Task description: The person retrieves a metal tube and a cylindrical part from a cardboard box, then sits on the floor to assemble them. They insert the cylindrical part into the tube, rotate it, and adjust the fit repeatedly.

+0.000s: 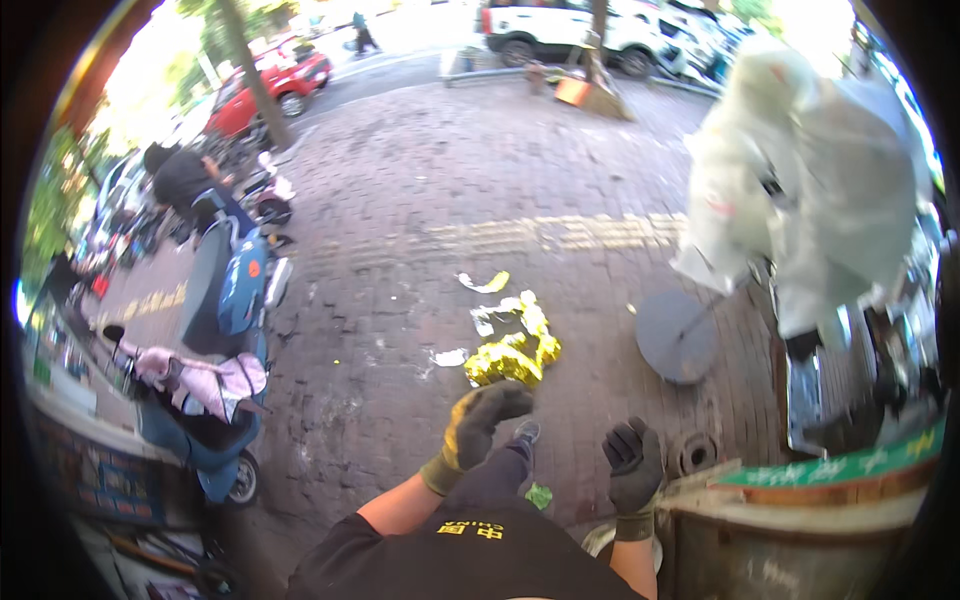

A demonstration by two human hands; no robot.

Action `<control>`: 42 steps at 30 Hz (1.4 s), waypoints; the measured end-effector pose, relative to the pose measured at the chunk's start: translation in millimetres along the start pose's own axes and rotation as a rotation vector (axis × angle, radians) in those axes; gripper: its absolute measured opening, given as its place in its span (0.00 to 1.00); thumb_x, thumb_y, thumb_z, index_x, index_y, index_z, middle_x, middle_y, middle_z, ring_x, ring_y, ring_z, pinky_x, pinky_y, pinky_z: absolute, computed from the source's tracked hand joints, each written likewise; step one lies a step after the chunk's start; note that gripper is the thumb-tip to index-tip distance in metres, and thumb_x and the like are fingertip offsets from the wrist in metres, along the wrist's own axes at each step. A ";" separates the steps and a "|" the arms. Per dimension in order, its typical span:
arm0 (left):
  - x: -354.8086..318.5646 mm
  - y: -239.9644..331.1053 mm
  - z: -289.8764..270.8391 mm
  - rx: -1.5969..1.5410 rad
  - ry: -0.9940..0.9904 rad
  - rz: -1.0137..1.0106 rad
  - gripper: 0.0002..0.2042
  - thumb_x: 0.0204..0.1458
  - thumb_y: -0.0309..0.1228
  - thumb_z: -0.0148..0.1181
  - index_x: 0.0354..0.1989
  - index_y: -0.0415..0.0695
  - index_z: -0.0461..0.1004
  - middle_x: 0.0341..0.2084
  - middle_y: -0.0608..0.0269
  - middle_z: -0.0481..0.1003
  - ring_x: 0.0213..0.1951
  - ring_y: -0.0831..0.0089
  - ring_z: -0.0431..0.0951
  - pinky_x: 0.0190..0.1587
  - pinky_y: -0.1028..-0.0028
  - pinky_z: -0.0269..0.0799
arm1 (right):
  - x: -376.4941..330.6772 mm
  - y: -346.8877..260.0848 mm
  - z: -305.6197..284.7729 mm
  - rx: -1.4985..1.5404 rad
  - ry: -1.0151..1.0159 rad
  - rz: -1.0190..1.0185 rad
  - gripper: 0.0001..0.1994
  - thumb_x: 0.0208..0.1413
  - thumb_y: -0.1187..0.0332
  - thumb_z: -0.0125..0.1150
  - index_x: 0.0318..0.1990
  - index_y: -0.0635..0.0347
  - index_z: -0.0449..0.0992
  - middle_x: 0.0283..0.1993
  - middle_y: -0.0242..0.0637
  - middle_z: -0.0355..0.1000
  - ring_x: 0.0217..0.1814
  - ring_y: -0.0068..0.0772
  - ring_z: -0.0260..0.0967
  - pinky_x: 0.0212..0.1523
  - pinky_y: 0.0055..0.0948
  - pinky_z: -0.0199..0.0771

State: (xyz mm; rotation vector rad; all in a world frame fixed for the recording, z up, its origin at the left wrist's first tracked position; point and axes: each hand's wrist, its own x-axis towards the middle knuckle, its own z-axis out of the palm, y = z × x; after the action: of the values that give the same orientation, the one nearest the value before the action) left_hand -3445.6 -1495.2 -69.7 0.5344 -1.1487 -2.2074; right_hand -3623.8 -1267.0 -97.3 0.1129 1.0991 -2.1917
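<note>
My left hand (484, 418), in a dark work glove with yellow on its side, reaches forward with loosely bent fingers. No held thing shows in it. In the picture it lies just below a crumpled heap of shiny gold foil (505, 362) on the brick pavement, apparently above the ground and apart from the foil. To the right, my right hand (633, 466) wears a dark glove too. Its fingers are half curled and a little apart, with nothing seen in them. My shoe (527, 431) steps forward between the hands.
A blue scooter (215, 330) with a pink cover stands at left; a person (185, 180) bends behind it. At right are a round grey disc (677, 337), pale plastic bags (800, 170), a drain (698, 453) and a green-topped board (840, 470). Cars stand beyond the pavement (400, 190).
</note>
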 end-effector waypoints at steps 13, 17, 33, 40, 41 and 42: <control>234.5 37.4 -33.8 -0.008 0.047 0.201 0.21 0.73 0.38 0.49 0.66 0.36 0.70 0.58 0.51 0.77 0.60 0.61 0.78 0.68 0.60 0.69 | 269.7 -35.1 179.9 -0.234 -0.353 0.092 0.23 0.72 0.51 0.53 0.61 0.61 0.75 0.52 0.42 0.80 0.53 0.39 0.78 0.59 0.42 0.78; 318.1 67.3 -5.8 0.198 -0.053 0.192 0.25 0.74 0.40 0.47 0.72 0.36 0.63 0.66 0.51 0.71 0.68 0.63 0.70 0.72 0.63 0.62 | 349.9 -58.3 229.6 -0.331 -0.358 0.080 0.23 0.73 0.53 0.52 0.60 0.64 0.76 0.51 0.43 0.81 0.53 0.40 0.80 0.58 0.41 0.80; 574.9 34.0 -25.4 0.616 0.441 0.388 0.40 0.67 0.34 0.60 0.80 0.38 0.43 0.80 0.47 0.42 0.80 0.60 0.43 0.78 0.64 0.44 | 703.5 -30.7 369.2 -0.586 -1.059 0.530 0.37 0.70 0.47 0.53 0.79 0.52 0.54 0.77 0.45 0.63 0.76 0.45 0.62 0.73 0.47 0.60; 502.8 39.8 -39.2 -0.078 0.814 0.601 0.50 0.60 0.26 0.68 0.81 0.66 0.36 0.73 0.50 0.55 0.70 0.58 0.62 0.67 0.57 0.70 | 671.4 29.0 484.8 -0.553 -1.573 0.749 0.41 0.68 0.40 0.51 0.81 0.48 0.47 0.81 0.47 0.53 0.80 0.51 0.56 0.74 0.57 0.58; 476.9 40.4 -38.5 -0.059 0.853 0.677 0.47 0.62 0.25 0.66 0.81 0.64 0.38 0.72 0.50 0.58 0.69 0.60 0.64 0.67 0.60 0.71 | 635.7 46.6 494.0 -0.493 -1.617 0.846 0.40 0.70 0.43 0.50 0.80 0.54 0.49 0.78 0.50 0.58 0.77 0.52 0.61 0.73 0.56 0.62; 449.6 25.2 -48.2 -0.127 0.888 0.706 0.46 0.62 0.25 0.66 0.81 0.65 0.40 0.72 0.50 0.58 0.70 0.61 0.64 0.68 0.63 0.69 | 600.6 67.4 500.2 -0.523 -1.675 0.920 0.38 0.71 0.44 0.49 0.79 0.56 0.51 0.77 0.51 0.60 0.76 0.52 0.62 0.73 0.55 0.63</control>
State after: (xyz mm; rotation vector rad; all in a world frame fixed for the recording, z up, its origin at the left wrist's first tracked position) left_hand -3745.2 -1832.4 -110.6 0.7867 -0.5682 -1.1972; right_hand -3939.5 -1982.7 -37.0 -1.0255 0.3446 -0.5702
